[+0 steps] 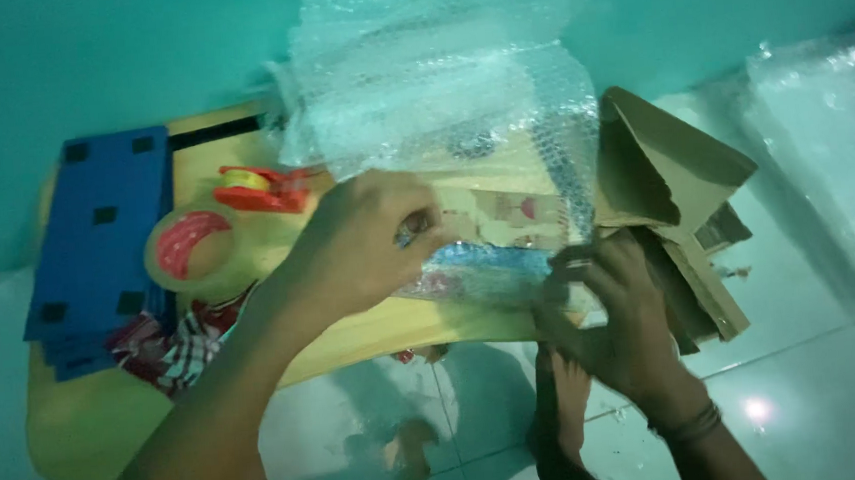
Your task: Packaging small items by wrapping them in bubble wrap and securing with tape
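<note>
Around the low yellow table there are two hands, the left hand and the right hand, both on top of it. One roll of clear tape and one red tape dispenser lie on it. One stack of blue sheets covers its left end, one checked cloth beside that. One sheet of bubble wrap hangs over its far edge; one torn cardboard box sits at its right end.
</note>
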